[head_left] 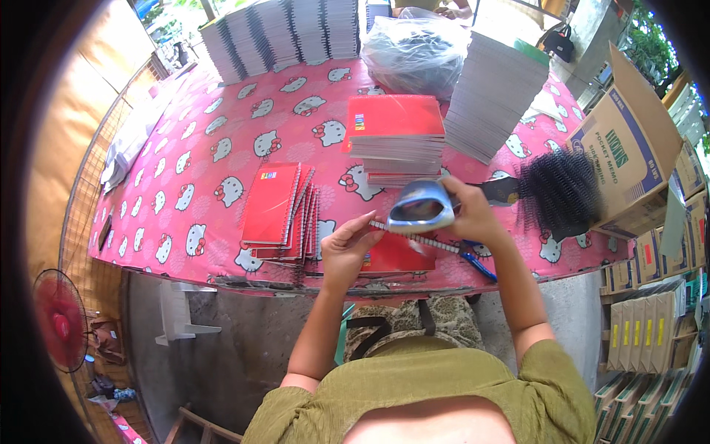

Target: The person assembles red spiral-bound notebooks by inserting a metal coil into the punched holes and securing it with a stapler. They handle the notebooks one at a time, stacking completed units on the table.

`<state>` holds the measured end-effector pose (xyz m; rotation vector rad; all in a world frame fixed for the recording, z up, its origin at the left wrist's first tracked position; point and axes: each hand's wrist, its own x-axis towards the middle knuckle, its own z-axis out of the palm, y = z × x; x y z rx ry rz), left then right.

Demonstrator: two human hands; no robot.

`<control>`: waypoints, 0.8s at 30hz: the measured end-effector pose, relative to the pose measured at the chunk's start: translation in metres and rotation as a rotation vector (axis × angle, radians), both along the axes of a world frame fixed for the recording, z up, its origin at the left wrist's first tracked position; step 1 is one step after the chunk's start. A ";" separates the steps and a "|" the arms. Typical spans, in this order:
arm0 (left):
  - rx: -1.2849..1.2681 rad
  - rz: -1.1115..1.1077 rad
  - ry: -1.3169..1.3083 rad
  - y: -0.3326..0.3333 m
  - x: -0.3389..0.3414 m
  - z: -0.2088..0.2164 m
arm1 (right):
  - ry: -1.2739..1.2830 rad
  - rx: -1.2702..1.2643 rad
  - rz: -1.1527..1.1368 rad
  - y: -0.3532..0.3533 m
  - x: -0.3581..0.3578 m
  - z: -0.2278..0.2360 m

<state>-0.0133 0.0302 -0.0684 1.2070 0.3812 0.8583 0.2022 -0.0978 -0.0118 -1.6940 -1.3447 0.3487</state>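
A worker seated at a pink-covered table (pixel 170 240) bends 2 hands to a red notebook (pixel 403 257), watched by me from afar through the head camera. The notebook lies at the table's front edge, close to the worker's body, its bound edge turned away. The left hand (pixel 347 244) appears to pinch the left end of that edge between thumb and fingertips; the right hand (pixel 471 213) is closed around a blue loop-shaped tool (pixel 420 206), blurred above the binding. Whether tool and binding touch, I cannot tell.

From my post, I count 3 risks. A loose left pinch could let the notebook skew, leaving the binding out of line. Tucked below the right wrist, a blue-handled tool (pixel 479 264) could be knocked to the floor by a careless forearm. To the left, the uneven pile of red notebooks (pixel 270 203) might slide if an elbow swings wide, while the black coils (pixel 562 189) at right could snag.
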 end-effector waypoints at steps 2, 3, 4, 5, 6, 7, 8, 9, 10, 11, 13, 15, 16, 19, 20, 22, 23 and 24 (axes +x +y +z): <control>-0.009 -0.003 -0.024 0.002 -0.004 -0.003 | -0.053 0.084 -0.168 -0.007 -0.002 -0.004; 0.016 -0.008 -0.056 0.002 -0.004 -0.008 | -0.096 0.136 -0.313 -0.014 0.004 -0.003; 0.035 -0.013 -0.080 0.000 -0.004 -0.007 | -0.132 0.181 -0.457 -0.023 0.010 -0.006; -0.033 -0.043 -0.097 -0.001 -0.004 -0.004 | -0.168 0.226 -0.602 -0.029 0.016 -0.008; -0.102 -0.086 -0.105 -0.004 -0.004 0.008 | -0.213 0.174 -0.652 -0.034 0.024 -0.011; -0.171 -0.129 -0.116 -0.006 -0.003 0.015 | -0.261 0.120 -0.701 -0.035 0.033 -0.011; -0.137 -0.112 -0.112 -0.005 -0.001 0.011 | -0.309 0.067 -0.751 -0.037 0.037 -0.014; -0.098 -0.093 -0.112 -0.002 0.003 0.006 | -0.327 0.000 -0.709 -0.038 0.038 -0.019; -0.059 -0.075 -0.113 -0.001 0.006 0.003 | -0.344 -0.067 -0.667 -0.039 0.040 -0.025; -0.047 -0.083 -0.105 -0.002 0.007 0.001 | -0.361 -0.133 -0.627 -0.040 0.042 -0.030; -0.021 -0.079 -0.092 0.001 0.011 0.005 | -0.338 -0.105 -0.569 -0.047 0.032 -0.035; -0.203 -0.014 -0.148 -0.007 0.021 0.017 | -0.459 -0.030 -0.573 -0.064 0.015 -0.033; -0.295 0.022 -0.171 -0.011 0.023 0.022 | -0.398 -0.120 -0.507 -0.074 0.003 -0.029; -0.326 0.014 -0.120 -0.015 0.024 0.023 | -0.349 -0.317 -0.373 -0.101 -0.030 -0.028; -0.297 0.012 -0.124 -0.013 0.024 0.020 | -0.427 -0.338 -0.371 -0.106 -0.040 -0.033; -0.248 -0.004 -0.132 -0.013 0.028 0.013 | -0.505 -0.395 -0.430 -0.115 -0.050 -0.044; -0.228 -0.017 -0.069 -0.012 0.026 0.012 | -0.523 -0.383 -0.442 -0.116 -0.049 -0.047; -0.205 -0.032 -0.008 -0.012 0.023 0.018 | -0.542 -0.369 -0.456 -0.117 -0.047 -0.049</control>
